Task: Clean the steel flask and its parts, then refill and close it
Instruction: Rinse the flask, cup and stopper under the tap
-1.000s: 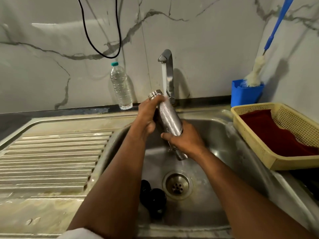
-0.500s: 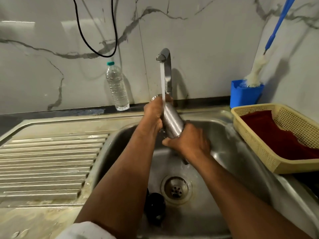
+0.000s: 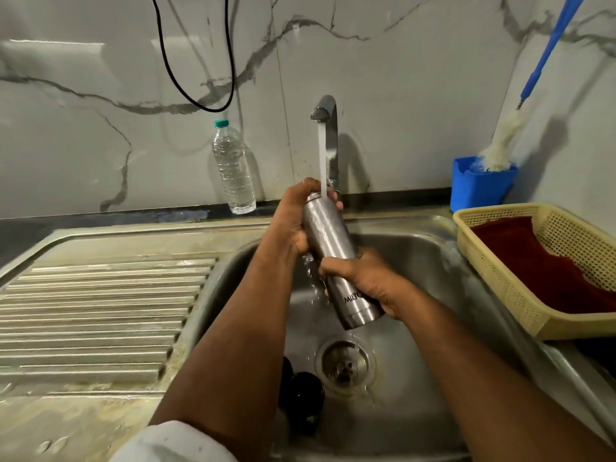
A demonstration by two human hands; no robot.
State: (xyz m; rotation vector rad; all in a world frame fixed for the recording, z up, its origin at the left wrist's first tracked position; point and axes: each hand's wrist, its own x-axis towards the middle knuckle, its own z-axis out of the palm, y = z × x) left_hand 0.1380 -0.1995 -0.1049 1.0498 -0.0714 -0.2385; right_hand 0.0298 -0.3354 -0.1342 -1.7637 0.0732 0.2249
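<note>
The steel flask (image 3: 333, 255) is held tilted over the sink basin (image 3: 416, 261), mouth up under the running tap (image 3: 325, 111). Water falls onto its open top and runs down its side. My left hand (image 3: 295, 216) grips the flask near the mouth. My right hand (image 3: 363, 278) is wrapped around its lower half, above the printed logo. Two black flask parts (image 3: 305, 395) lie on the basin floor left of the drain (image 3: 345, 365), partly hidden by my left forearm.
A clear plastic water bottle (image 3: 233, 168) stands at the wall left of the tap. A blue holder (image 3: 480, 185) with a blue-handled brush (image 3: 503, 141) sits at back right. A yellow basket (image 3: 500, 281) with a red cloth borders the sink's right. The ribbed drainboard (image 3: 93, 308) lies left.
The flask has been brought further under the stream and stands more upright. My right hand has slid higher on the body, so the flask's base and logo now show below it.
</note>
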